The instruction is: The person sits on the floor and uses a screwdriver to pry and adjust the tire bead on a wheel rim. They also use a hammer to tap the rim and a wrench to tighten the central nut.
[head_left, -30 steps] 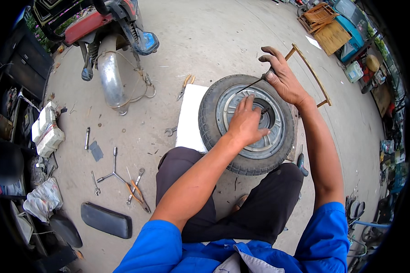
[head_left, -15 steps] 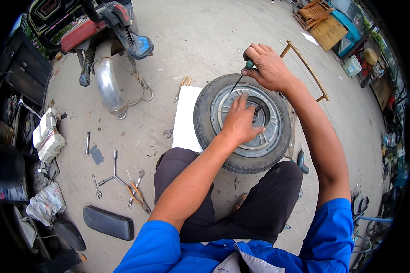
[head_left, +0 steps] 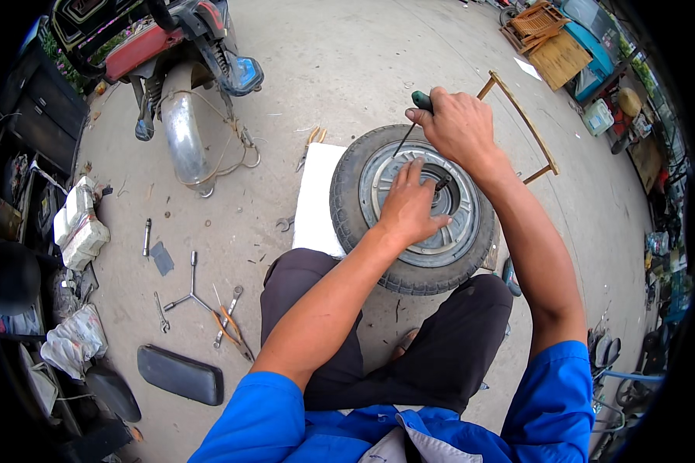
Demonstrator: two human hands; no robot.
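A wheel with a black tyre and a grey metal hub lies flat before my knees, partly over a white slab. My left hand rests on the hub with fingers spread; a dark piece stands up from the centre beside them. My right hand grips a green-handled screwdriver above the wheel, its thin shaft slanting down to the upper-left part of the rim, just above my left fingertips.
A scooter with its silver rear fender stands upper left. Wrenches, pliers and a black seat pad lie on the concrete floor at left. A wooden frame is beyond the wheel. Cluttered items line both sides.
Since a second ago my right hand has turned over the screwdriver, fingers now curled round the handle, which points up more steeply. My left hand stays in place on the hub.
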